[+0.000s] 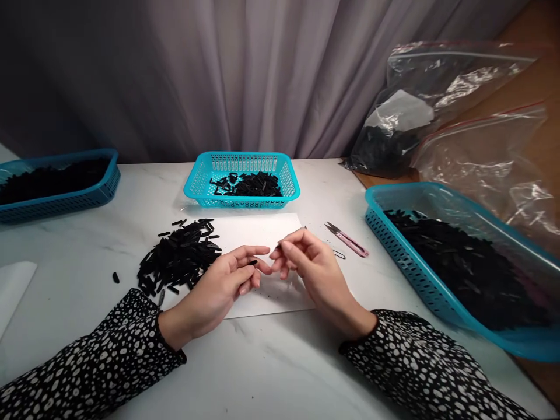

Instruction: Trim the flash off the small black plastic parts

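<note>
Over a white sheet of paper [258, 227], my left hand [227, 277] pinches a small black strip [252, 263] between thumb and fingers. Close beside it, my right hand [312, 262] is closed in a pinch on another small dark piece [279, 246], mostly hidden by the fingertips. A heap of small black strips [181, 256] lies left of the paper, partly behind my left hand. Pink-handled thread snips [347, 239] rest to the right of my right hand, with a thin dark loop [339, 255] near them.
A turquoise basket [240, 203] with black pieces stands behind the paper. Fuller baskets flank it: a blue one [94, 195] at left, a larger blue one [406, 280] at right. Clear plastic bags [437, 87] stand at the back right. A grey curtain [262, 76] hangs behind the table.
</note>
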Motion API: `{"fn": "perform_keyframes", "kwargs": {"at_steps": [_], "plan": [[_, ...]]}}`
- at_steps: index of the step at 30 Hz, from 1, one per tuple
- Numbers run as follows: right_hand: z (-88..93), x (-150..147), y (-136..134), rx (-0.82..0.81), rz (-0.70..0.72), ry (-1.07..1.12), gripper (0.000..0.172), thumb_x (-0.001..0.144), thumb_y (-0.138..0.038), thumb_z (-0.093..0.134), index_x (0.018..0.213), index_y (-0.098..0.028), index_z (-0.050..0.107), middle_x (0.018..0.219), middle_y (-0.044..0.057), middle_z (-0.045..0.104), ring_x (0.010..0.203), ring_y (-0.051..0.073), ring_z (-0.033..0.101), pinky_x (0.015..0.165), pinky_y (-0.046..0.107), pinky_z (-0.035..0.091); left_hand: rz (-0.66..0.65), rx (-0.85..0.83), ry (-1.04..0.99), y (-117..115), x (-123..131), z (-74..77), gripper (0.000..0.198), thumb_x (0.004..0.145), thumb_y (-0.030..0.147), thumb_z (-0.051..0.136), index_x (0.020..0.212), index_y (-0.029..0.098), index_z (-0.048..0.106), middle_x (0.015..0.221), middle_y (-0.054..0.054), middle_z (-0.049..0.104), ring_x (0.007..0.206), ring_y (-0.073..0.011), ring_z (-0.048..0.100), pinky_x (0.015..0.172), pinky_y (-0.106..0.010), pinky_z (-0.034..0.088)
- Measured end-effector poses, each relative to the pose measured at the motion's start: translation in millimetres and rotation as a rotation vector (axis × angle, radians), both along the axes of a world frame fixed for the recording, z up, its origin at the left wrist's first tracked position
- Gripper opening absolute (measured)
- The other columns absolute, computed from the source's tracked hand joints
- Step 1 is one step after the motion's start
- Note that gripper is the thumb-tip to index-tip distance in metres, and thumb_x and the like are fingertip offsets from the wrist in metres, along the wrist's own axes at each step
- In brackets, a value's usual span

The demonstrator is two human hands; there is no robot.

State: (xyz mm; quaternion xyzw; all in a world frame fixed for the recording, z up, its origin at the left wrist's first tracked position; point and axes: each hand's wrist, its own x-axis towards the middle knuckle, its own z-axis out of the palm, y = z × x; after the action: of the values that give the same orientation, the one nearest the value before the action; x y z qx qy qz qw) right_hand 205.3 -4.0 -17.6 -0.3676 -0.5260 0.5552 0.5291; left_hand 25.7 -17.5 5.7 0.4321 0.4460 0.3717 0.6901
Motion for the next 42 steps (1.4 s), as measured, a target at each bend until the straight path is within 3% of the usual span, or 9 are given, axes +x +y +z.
{"fn": "perform_keyframes", "kwargs": {"at_steps": [4,10,14,17,22,24,28,30,42], "plan": [[-2.7,5.5,6.1,-0.133,0.009,0.008,0.013,0.09,-0.029,0.053,0.08,-0.02,0.052,0.072,0.002,0.064,0.053,0.012,0.056,0.045,0.022,0.044,0.0,0.091,0.06,0.9,-0.6,-0.7,0.034,0.087,0.017,0.055,0.121,0.018,0.06,0.095,-0.008,0.07,0.062,-0.0098,0.051,0.053,-0.024,0.035],[5.4,2.1,-1.7,0.299,-0.001,-0.601,0.016,0.096,-0.03,0.055,0.093,-0.02,0.068,0.051,-0.006,0.047,0.044,0.012,0.042,0.044,0.024,0.033,-0.024,0.147,0.134,0.1,-0.1,0.5,0.039,0.088,0.018,0.055,0.127,0.019,0.053,0.084,-0.003,0.069,0.057,-0.0102,0.054,0.055,-0.026,0.038],[31.8,42.9,5.2,0.565,-0.452,-0.901,0.024,0.099,-0.022,0.044,0.102,-0.021,0.068,0.055,-0.003,0.053,0.043,0.013,0.044,0.046,0.027,0.033,-0.024,0.208,0.193,-0.3,-2.3,-2.3,0.038,0.09,0.019,0.053,0.127,0.019,0.051,0.1,-0.009,0.072,0.06,-0.0109,0.057,0.058,-0.028,0.04],[44.8,104.5,14.4,0.489,-0.895,-1.145,0.026,0.097,-0.018,0.044,0.103,-0.021,0.069,0.068,0.006,0.061,0.056,0.02,0.053,0.058,0.034,0.038,-0.046,0.272,0.287,-1.8,-4.3,-3.4,0.037,0.091,0.019,0.05,0.127,0.019,0.053,0.1,-0.009,0.072,0.063,-0.0125,0.059,0.059,-0.029,0.039],[36.2,153.9,23.6,0.524,-0.926,-1.508,0.014,0.091,-0.027,0.058,0.086,-0.026,0.07,0.062,0.008,0.062,0.055,0.026,0.055,0.057,0.04,0.035,-0.058,0.36,0.38,-5.0,-5.2,-2.1,0.036,0.093,0.016,0.044,0.128,0.02,0.053,0.083,-0.004,0.069,0.067,-0.0149,0.06,0.066,-0.031,0.042],[32.1,128.4,21.8,0.569,-0.815,-1.34,0.014,0.093,-0.028,0.059,0.093,-0.022,0.071,0.08,0.012,0.069,0.068,0.028,0.063,0.063,0.042,0.042,-0.056,0.367,0.398,-5.8,-4.9,-1.3,0.038,0.093,0.016,0.043,0.13,0.02,0.051,0.084,-0.003,0.068,0.065,-0.0144,0.058,0.066,-0.031,0.043],[22.6,42.7,5.7,0.606,-0.177,-0.784,0.016,0.094,-0.026,0.061,0.106,-0.02,0.069,0.08,0.004,0.07,0.067,0.017,0.065,0.061,0.031,0.052,-0.062,0.375,0.384,-6.9,-4.6,0.9,0.04,0.093,0.017,0.045,0.132,0.02,0.047,0.083,-0.002,0.066,0.065,-0.0144,0.057,0.068,-0.031,0.044],[14.2,12.0,-3.7,0.609,-0.023,-0.651,0.017,0.093,-0.025,0.062,0.107,-0.018,0.07,0.083,0.005,0.068,0.071,0.016,0.065,0.062,0.029,0.053,-0.081,0.387,0.387,-7.7,-4.8,2.7,0.041,0.094,0.017,0.044,0.135,0.02,0.045,0.076,0.001,0.062,0.066,-0.015,0.057,0.07,-0.031,0.044],[-1.1,0.5,-11.3,0.365,0.006,-0.359,0.016,0.087,-0.015,0.069,0.101,-0.021,0.074,0.081,0.003,0.072,0.072,0.015,0.066,0.065,0.03,0.051,-0.172,0.317,0.38,-10.0,-4.3,2.9,0.044,0.098,0.021,0.04,0.142,0.024,0.035,0.075,0.002,0.059,0.068,-0.0148,0.051,0.07,-0.033,0.04]]}}
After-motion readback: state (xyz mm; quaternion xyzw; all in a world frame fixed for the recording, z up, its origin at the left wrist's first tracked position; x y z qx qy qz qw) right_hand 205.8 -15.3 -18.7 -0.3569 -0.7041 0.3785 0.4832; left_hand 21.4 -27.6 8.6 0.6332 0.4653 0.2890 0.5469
